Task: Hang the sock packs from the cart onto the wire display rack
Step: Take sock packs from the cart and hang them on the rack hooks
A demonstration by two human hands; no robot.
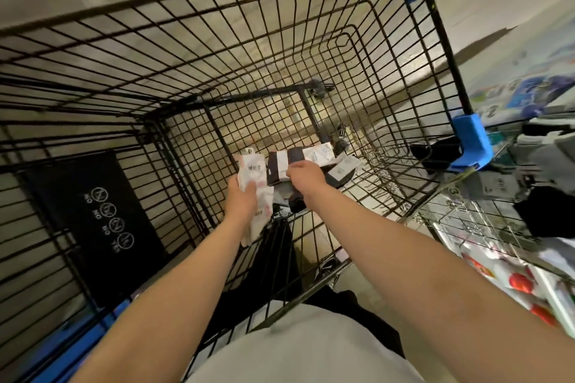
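I reach both hands deep into the black wire shopping cart (pixel 280 40) with blue plastic corners.
The silver wire display rack (pixel 466 214) stands just beside the cart's right wall. My left hand (pixel 241 200) is clamped on a white and pink sock pack (pixel 252 169). My right hand (pixel 303 176) touches the dark sock packs with white paper bands (pixel 280 165) on the cart floor; I cannot tell whether it grips.

The sock packs (pixel 314 154) lie heaped on the floor of the cart (pixel 280 40), toward its right wall. At the heap's left edge our left hand (pixel 241 199) grips a single pack (pixel 253 171). Just beside it, our right hand (pixel 303 174) lies on the heap. The wire display rack (pixel 485 221) stands right of the cart, and the seat flap (pixel 102 211) is at the cart's left.
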